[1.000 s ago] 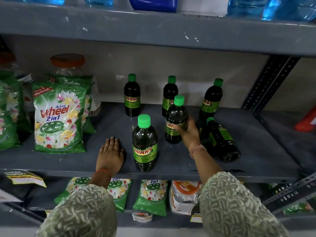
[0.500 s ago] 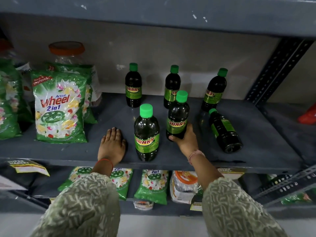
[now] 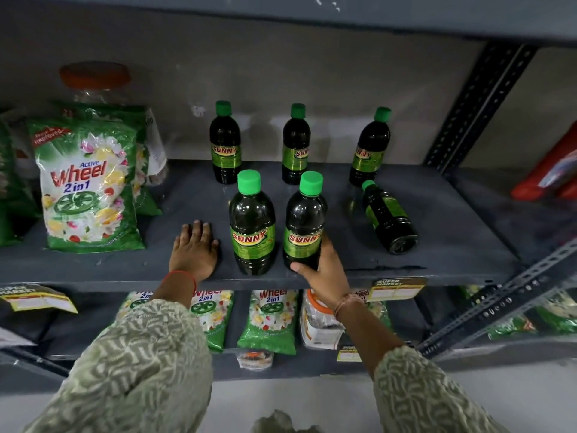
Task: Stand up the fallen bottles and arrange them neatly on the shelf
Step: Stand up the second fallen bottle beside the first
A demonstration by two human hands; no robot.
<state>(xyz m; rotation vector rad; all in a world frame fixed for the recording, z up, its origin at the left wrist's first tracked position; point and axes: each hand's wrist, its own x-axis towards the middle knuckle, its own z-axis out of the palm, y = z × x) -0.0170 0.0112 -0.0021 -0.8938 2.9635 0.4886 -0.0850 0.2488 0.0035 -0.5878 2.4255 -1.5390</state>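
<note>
Right hand is wrapped around the base of the front right bottle, standing near the shelf edge. Left hand lies flat and open on the shelf, just beside the front left bottle. Further right, one fallen bottle lies on its side. Three back bottles stand along the wall.

Detergent packets, orange-lidded jar

Grey metal shelving — perforated uprights, plain pale wall, light floor
</note>
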